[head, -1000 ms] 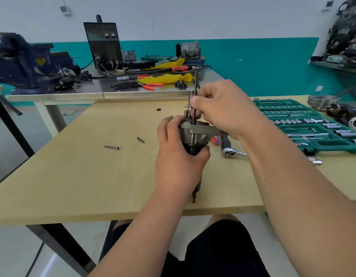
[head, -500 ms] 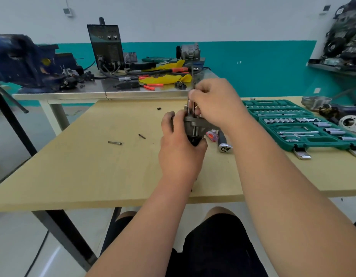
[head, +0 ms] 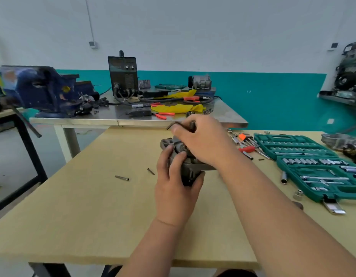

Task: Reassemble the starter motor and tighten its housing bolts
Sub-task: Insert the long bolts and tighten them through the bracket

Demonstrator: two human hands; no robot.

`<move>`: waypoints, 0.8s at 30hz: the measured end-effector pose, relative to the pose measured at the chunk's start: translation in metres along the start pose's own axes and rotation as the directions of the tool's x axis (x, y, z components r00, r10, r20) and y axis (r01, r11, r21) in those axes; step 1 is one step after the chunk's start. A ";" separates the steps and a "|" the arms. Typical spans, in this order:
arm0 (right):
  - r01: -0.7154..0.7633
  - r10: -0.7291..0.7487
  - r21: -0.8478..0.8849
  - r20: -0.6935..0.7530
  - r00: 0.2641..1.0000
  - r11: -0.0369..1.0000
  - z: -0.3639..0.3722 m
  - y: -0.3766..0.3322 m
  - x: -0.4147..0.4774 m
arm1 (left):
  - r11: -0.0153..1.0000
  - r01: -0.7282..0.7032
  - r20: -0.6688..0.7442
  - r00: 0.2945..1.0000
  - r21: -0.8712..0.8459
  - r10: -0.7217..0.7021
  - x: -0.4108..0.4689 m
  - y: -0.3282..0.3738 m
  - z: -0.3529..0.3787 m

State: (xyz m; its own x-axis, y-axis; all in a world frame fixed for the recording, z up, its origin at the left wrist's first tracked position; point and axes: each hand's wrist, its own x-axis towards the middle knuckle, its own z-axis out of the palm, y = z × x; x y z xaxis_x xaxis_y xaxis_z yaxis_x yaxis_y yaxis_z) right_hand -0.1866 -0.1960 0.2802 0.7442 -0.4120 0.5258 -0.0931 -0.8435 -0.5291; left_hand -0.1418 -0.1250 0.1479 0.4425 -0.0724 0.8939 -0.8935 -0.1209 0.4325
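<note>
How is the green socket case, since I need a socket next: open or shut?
Open: the green socket case lies spread flat, both halves showing rows of sockets.

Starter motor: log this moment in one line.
left hand: grips starter motor | right hand: holds dark L-shaped tool over motor top | table: loose bolt, small screw left of motor

Left hand (head: 176,188) around starter motor (head: 191,169), right hand (head: 205,140) on hex key (head: 174,124)

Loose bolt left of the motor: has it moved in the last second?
No. The bolt lies left of the small screw, with the same gap and tilt as before; only the camera shifted.
</note>
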 end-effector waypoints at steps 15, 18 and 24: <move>0.188 -0.205 0.343 0.015 0.979 0.921 0.010 0.011 0.002 | 0.774 0.114 0.494 0.710 0.622 -0.501 0.047 -0.143 -0.089; 0.188 -0.210 0.365 0.020 0.978 0.912 0.011 0.011 0.002 | 0.755 -0.069 0.658 0.546 0.652 -0.518 0.049 -0.163 -0.096; 0.137 -0.155 0.399 0.013 0.988 0.906 0.010 0.022 0.011 | 0.783 -0.040 0.663 0.559 0.621 -0.497 0.064 -0.167 -0.085</move>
State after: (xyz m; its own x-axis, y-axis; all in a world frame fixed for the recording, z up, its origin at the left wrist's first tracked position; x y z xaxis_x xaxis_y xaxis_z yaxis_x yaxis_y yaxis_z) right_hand -0.1732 -0.2157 0.2675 0.7581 -0.2713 0.5930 0.2821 -0.6834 -0.6733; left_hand 0.0292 -0.0254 0.1434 0.7427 -0.6370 0.2063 -0.6696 -0.7064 0.2293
